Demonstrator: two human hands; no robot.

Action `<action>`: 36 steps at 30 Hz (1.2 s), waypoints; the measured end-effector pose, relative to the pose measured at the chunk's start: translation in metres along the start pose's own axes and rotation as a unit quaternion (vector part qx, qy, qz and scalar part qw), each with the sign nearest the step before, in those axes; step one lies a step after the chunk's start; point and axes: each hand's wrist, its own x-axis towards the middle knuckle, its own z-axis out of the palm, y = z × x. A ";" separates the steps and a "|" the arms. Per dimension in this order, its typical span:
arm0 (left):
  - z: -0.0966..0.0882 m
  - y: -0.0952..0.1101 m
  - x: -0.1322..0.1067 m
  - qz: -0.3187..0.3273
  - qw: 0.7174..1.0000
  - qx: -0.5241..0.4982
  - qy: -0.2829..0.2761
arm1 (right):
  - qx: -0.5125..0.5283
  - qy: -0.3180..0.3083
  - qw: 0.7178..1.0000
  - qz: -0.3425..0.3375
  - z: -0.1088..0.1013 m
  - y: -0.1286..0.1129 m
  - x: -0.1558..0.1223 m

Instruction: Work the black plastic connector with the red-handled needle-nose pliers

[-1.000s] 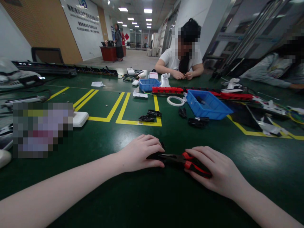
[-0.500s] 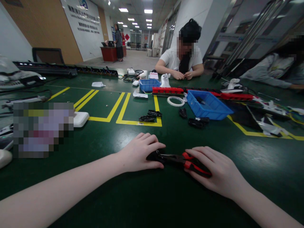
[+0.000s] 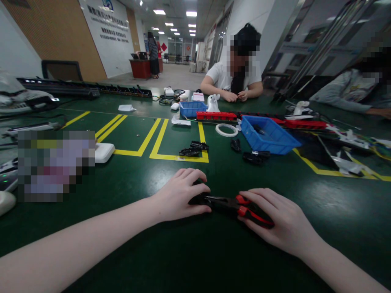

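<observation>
My left hand (image 3: 185, 194) is closed around a small black part (image 3: 198, 198), which the fingers mostly cover. My right hand (image 3: 276, 217) grips the red and black handles of needle-nose pliers (image 3: 244, 206). Their long jaws point left and meet the black part beside my left thumb and index finger. Whether the jaw tips are clamped on it I cannot tell. Just beyond my hands lie several similar black parts, among them one pair (image 3: 194, 149) on the yellow tape and another piece (image 3: 255, 157) by the blue bin.
A blue bin (image 3: 269, 134) with dark pieces inside stands beyond my right hand. A roll of white tape (image 3: 226, 130) lies beside it. Red strips (image 3: 216, 116) run across the table behind. A white box (image 3: 104, 153) lies at left. Across the table sits a person (image 3: 235, 77).
The fingers of my left hand have shifted slightly on the black part. The pliers have moved a touch to the right.
</observation>
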 end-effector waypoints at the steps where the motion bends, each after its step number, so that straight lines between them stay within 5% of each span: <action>1: 0.000 0.000 0.000 0.000 1.000 -0.006 -0.003 | 0.003 -0.002 1.000 0.003 0.000 0.000 0.000; 23: -0.004 0.000 0.003 -0.025 0.994 -0.103 -0.017 | 0.009 0.022 0.999 0.040 -0.001 0.001 0.001; 36: -0.006 0.003 0.001 -0.048 0.995 -0.088 -0.007 | 0.099 -0.038 0.988 0.110 -0.001 -0.001 0.002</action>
